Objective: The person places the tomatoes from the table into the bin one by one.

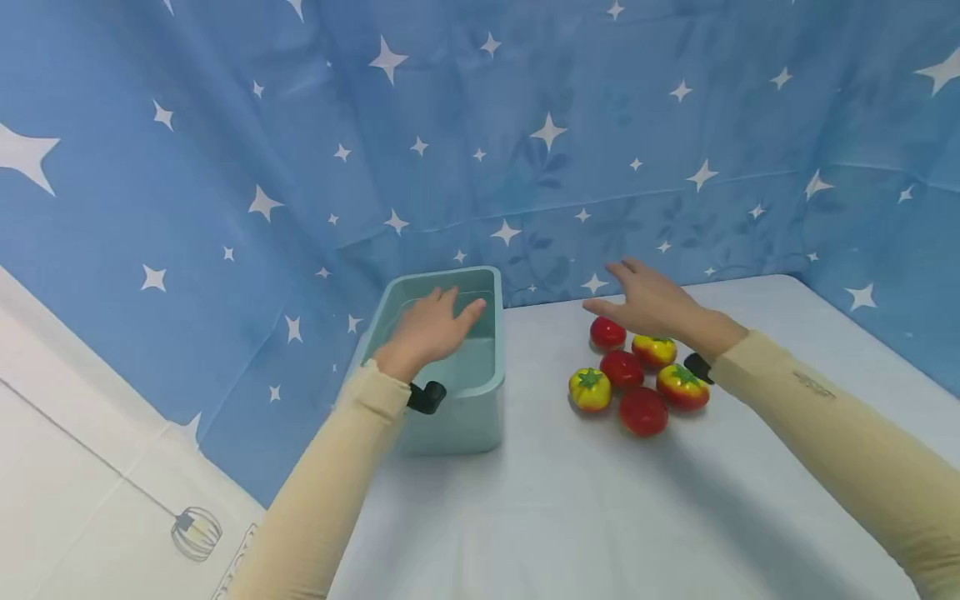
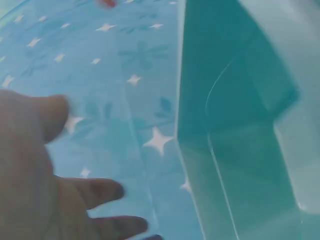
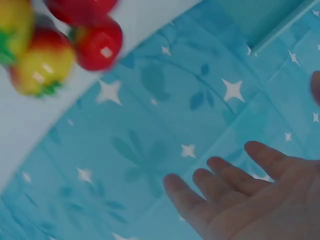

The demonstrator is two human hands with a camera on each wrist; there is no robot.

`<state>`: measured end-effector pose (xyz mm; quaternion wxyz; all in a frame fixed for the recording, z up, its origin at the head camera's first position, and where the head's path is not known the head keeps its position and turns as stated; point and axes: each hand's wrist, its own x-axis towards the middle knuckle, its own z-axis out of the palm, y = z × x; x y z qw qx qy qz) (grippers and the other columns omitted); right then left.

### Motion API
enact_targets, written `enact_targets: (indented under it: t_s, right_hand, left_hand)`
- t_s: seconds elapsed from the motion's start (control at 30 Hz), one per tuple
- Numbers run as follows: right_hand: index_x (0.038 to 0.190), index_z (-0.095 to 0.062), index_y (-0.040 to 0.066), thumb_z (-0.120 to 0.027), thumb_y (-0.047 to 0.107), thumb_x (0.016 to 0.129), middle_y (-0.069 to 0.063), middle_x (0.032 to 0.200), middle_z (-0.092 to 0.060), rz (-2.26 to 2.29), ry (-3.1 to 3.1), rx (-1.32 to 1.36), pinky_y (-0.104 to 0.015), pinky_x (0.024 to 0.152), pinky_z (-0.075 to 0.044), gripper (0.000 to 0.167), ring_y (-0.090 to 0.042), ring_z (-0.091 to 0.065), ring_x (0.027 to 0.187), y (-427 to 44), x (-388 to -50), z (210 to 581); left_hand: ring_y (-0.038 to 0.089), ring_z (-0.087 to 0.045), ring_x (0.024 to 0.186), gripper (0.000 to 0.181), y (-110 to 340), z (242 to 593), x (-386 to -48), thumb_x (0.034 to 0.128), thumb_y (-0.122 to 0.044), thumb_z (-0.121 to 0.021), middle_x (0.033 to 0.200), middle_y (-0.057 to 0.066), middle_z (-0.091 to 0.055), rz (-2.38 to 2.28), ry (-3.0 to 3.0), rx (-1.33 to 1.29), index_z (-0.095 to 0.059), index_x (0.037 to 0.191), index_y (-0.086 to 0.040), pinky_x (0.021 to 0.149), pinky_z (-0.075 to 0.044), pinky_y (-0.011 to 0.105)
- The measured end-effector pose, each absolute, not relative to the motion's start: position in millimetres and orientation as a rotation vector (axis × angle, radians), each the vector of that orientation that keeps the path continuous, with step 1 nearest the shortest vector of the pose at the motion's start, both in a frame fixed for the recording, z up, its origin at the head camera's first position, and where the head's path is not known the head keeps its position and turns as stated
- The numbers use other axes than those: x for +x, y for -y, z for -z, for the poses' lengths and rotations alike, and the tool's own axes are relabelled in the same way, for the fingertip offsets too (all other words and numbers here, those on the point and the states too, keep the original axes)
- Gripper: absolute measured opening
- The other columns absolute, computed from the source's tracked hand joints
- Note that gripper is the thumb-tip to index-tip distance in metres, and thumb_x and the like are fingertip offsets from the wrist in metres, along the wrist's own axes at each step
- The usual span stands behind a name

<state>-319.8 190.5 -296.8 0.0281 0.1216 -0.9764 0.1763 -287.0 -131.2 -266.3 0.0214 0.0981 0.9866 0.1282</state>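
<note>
My left hand (image 1: 432,327) is held over a light teal plastic tub (image 1: 491,408), its fingers extended and holding nothing. In the left wrist view the tub's inner wall (image 2: 225,100) shows beside that hand (image 2: 55,180), with no item visible inside. My right hand (image 1: 651,302) hovers above a cluster of toy tomatoes, fingers spread loosely and touching none of them. Some are red, like the front tomato (image 1: 642,412); others are yellow and red with green tops, like the left tomato (image 1: 589,389). In the right wrist view a yellow-red tomato (image 3: 45,65) lies away from the fingers.
A white cloth (image 1: 555,517) covers the table. Behind it hangs a blue curtain (image 1: 600,125) with white stars, which also runs down the left side. A pale sheet with a printed whisk-like shape (image 1: 197,533) lies at lower left.
</note>
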Motion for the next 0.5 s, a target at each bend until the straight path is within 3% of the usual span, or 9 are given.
enact_targets:
  t_s: [0.23, 0.5]
  right_hand:
    - [0.147, -0.037, 0.003, -0.071, 0.04, 0.087, -0.028, 0.144, -0.039, -0.768, 2.993, 0.325, -0.065, 0.091, -0.043, 0.079, -0.051, -0.035, 0.129, -229, -282, 348]
    - [0.138, -0.048, 0.001, -0.079, 0.02, 0.08, -0.027, 0.135, -0.048, -0.838, 2.864, 0.38, -0.056, 0.083, -0.052, 0.069, -0.047, -0.046, 0.12, -241, -241, 404]
  left_hand:
    - [0.041, -0.02, 0.145, 0.074, 187, 279, -256, 0.0986, -0.053, -0.044, 0.158, 0.022, -0.021, -0.429, -3.13, 0.208, -0.028, 0.153, -0.005, 0.111, -0.021, 0.061]
    - [0.047, -0.014, 0.144, 0.078, 236, 328, -234, 0.0998, -0.047, -0.045, 0.158, 0.028, -0.012, -0.723, -3.226, 0.012, -0.018, 0.154, 0.002, 0.111, -0.018, 0.063]
